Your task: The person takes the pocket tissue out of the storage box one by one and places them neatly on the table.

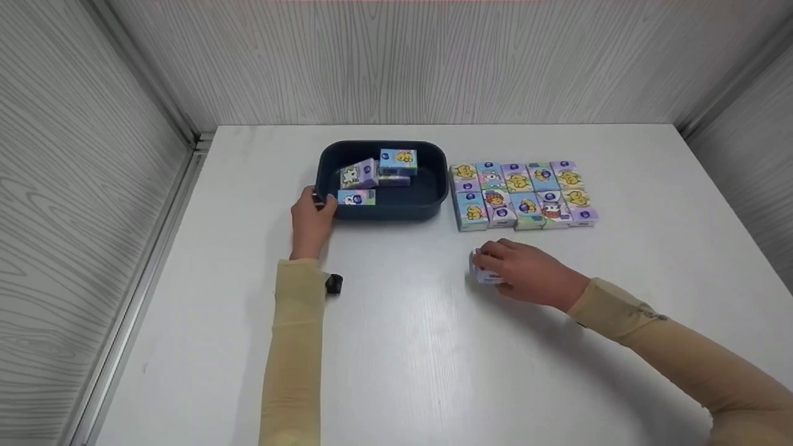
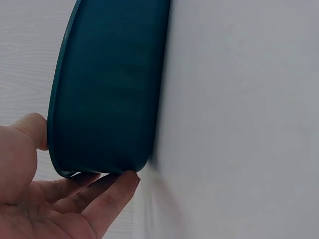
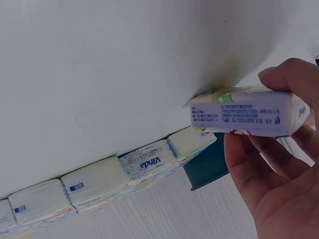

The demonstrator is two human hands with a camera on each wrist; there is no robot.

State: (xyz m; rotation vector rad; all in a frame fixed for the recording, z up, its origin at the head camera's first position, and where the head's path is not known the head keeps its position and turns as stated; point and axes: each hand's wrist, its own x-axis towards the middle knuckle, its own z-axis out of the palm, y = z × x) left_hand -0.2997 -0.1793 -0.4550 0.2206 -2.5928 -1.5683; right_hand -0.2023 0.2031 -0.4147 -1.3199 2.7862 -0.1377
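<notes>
My left hand [image 1: 311,223] grips the near-left corner of a dark teal plastic bin [image 1: 387,212], thumb over the rim and fingers against the outer wall, as the left wrist view shows. Several small tissue packs [image 1: 398,160] with cartoon prints lie loosely in the bin. In my right hand [image 1: 530,272] is one purple-and-white tissue pack [image 3: 239,113], pinched between thumb and fingers just in front of the rows. Two rows of tissue packs [image 1: 526,207] stand side by side, right of the bin; the right wrist view shows their near ends, one marked "Vinda" [image 3: 149,163].
The white tabletop [image 1: 396,347] carries everything. Wood-grain panels stand behind [image 1: 433,62] and at the left [image 1: 74,217] and right. A small black object [image 1: 334,284] sits beside the left sleeve cuff.
</notes>
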